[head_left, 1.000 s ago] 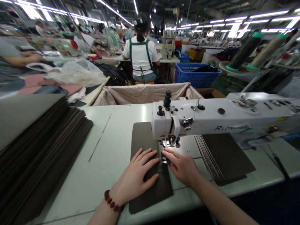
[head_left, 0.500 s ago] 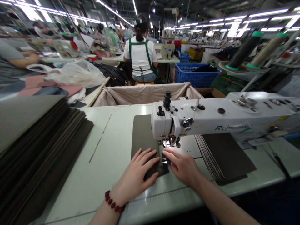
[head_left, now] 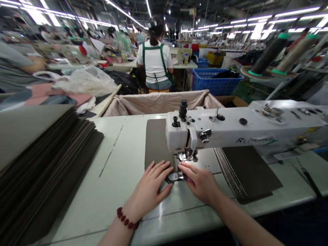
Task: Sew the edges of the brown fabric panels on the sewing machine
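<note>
A dark olive fabric panel point(head_left: 156, 140) lies flat on the sewing machine's pale table, its right edge running under the presser foot point(head_left: 185, 156). My left hand point(head_left: 153, 184) rests on the panel's near end, fingers stretched and spread. Just right of it, my right hand point(head_left: 201, 181) is closed, its index fingertip close in front of the presser foot. Under its curled fingers shows a shiny metal tool point(head_left: 176, 176) with a bit of purple, which looks like thread snips; its handle is mostly hidden. The white sewing machine point(head_left: 217, 126) stands over the panel.
A tall stack of olive panels point(head_left: 51, 157) fills the left side. Another pile of panels point(head_left: 252, 171) lies right of the needle, below the machine arm. Behind the table are a cloth-lined bin point(head_left: 153, 102), a blue basket point(head_left: 216, 82) and a seated co-worker point(head_left: 156, 61).
The panel has slid away from me under the presser foot, its near end uncovering more table and the shiny metal between my hands. My left hand has shifted only slightly; my right has hardly moved.
</note>
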`<action>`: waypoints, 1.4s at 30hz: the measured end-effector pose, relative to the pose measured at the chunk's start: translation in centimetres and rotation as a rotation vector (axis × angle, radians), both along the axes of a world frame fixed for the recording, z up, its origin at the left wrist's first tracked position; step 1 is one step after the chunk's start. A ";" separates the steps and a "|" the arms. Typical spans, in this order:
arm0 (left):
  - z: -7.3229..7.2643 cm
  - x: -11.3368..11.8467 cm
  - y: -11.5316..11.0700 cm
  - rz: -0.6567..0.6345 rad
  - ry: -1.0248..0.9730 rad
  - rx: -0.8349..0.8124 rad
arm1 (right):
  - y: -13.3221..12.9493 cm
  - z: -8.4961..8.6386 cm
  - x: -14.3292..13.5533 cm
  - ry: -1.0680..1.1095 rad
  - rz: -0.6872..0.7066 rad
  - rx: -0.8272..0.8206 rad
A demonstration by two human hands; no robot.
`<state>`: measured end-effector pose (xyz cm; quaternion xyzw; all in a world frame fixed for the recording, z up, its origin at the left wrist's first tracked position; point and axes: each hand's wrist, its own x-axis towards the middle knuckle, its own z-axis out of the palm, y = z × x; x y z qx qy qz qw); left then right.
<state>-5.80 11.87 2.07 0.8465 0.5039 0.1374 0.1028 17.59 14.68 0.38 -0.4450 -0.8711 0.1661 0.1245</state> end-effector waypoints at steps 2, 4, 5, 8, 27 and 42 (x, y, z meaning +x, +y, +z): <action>-0.2 0.1 0.2 0.024 0.008 0.011 | 0.0 0.0 0.0 0.000 0.000 0.004; -0.4 0.1 0.3 0.046 0.021 0.012 | 0.0 0.1 0.0 0.002 0.002 0.004; -0.6 0.1 0.4 0.054 0.027 0.012 | 0.0 0.2 0.0 0.002 0.003 0.003; -1.0 0.1 0.6 0.078 0.033 0.017 | 0.1 0.2 0.1 -0.002 0.006 0.002; -1.9 0.0 0.9 0.131 0.103 0.003 | 0.3 -0.2 0.1 0.001 0.011 -0.018; -1.9 0.0 0.8 0.172 0.051 0.013 | 0.1 -0.1 0.1 0.015 0.000 -0.009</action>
